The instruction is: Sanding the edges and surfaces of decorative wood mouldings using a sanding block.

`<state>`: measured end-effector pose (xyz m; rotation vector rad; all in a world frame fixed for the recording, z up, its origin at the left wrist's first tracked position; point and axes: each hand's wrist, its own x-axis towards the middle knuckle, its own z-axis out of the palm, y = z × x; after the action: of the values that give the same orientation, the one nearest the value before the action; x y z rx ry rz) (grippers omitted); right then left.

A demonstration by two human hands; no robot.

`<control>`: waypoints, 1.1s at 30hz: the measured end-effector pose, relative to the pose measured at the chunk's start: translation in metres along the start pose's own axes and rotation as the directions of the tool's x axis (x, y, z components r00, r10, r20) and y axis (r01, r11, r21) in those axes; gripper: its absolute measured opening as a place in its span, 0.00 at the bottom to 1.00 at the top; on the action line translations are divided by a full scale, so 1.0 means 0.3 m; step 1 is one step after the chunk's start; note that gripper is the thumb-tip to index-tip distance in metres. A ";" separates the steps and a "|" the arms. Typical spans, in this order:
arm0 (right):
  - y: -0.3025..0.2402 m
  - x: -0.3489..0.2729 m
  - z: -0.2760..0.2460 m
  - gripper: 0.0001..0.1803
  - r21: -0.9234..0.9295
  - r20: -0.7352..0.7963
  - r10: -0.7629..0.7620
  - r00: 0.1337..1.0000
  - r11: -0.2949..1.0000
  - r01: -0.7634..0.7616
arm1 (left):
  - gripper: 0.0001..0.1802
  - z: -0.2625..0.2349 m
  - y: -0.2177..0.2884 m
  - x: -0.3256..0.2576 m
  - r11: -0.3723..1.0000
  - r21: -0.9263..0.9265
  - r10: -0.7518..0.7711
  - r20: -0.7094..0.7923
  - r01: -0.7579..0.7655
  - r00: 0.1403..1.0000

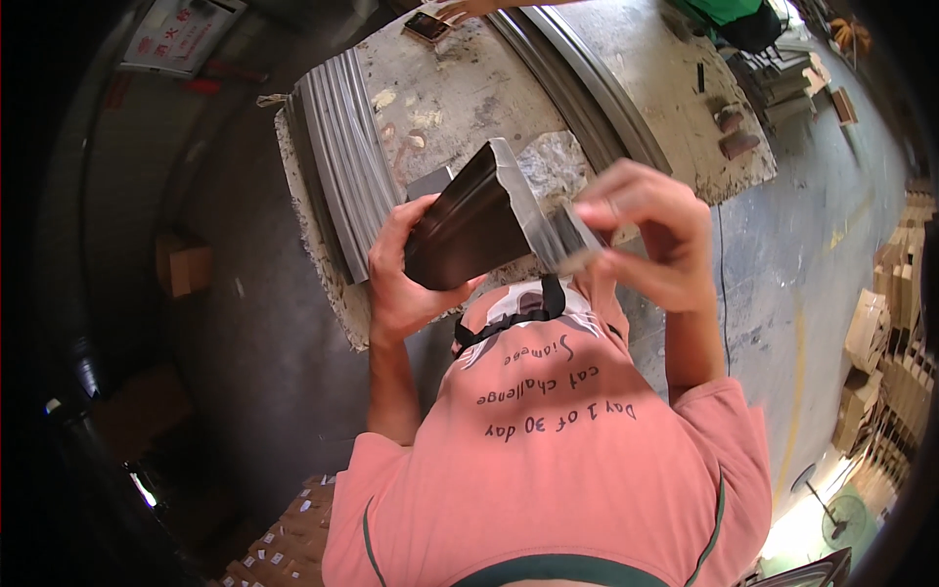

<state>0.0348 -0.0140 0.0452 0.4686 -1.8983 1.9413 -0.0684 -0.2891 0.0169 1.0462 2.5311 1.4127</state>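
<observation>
My left hand (399, 279) is wrapped round a short, dark brown moulded profile piece (469, 225), holding it tilted in front of my chest. Along the right edge of that piece runs a pale, translucent film (521, 201). My right hand (653, 235), a little blurred, pinches a shiny, see-through strip (570, 238) between thumb and fingers beside the piece. The strip seems to join the pale film, though the blur hides where. Behind the dark piece, a small grey block (428, 183) shows partly on the worktable (450, 108).
Long grey profiles (337, 157) lie along the table's left side; darker ones (577, 88) cross its middle. A co-worker's hand (465, 10) is beside a dark flat device (427, 26). Brown blocks (738, 145) sit at right. A cardboard box (186, 266) stands on the floor at left.
</observation>
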 end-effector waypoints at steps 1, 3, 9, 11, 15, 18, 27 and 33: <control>-0.014 -0.011 -0.016 0.17 0.029 0.064 0.018 0.998 0.999 -0.020 | 0.46 0.001 -0.003 -0.001 1.000 -0.014 -0.008 -0.014 0.008 1.000; -0.015 -0.034 -0.021 0.17 0.103 -0.025 0.043 0.999 0.994 -0.040 | 0.46 -0.001 -0.009 0.001 1.000 -0.028 -0.013 -0.031 0.012 0.999; 0.028 -0.005 0.016 0.24 0.279 -0.234 0.031 0.972 0.960 0.036 | 0.48 -0.011 -0.001 0.005 0.999 -0.018 -0.048 0.074 0.050 0.996; 0.038 -0.018 0.017 0.25 0.317 -0.237 0.068 0.969 0.949 0.011 | 0.46 -0.004 0.001 0.006 1.000 -0.001 -0.018 0.063 0.018 0.998; 0.066 -0.061 0.000 0.25 0.370 -0.236 0.193 0.952 0.924 -0.096 | 0.46 0.000 0.012 0.014 1.000 -0.004 -0.009 0.053 0.009 0.999; 0.092 -0.066 0.008 0.23 0.335 -0.256 0.169 0.952 0.939 -0.077 | 0.46 -0.002 0.027 0.021 1.000 -0.013 -0.027 0.069 0.028 0.997; 0.094 -0.026 0.024 0.20 0.266 -0.291 0.221 0.931 0.953 -0.143 | 0.44 0.003 0.015 0.041 1.000 -0.018 -0.023 0.099 0.025 0.995; 0.096 -0.035 -0.006 0.20 0.211 -0.126 0.174 0.977 0.967 -0.145 | 0.44 -0.003 0.004 0.047 0.997 -0.060 -0.037 0.087 0.042 0.996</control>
<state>0.0299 -0.0128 0.0148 0.2284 -1.7050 2.2203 -0.0790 -0.2810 0.0221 1.0183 2.4184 1.3954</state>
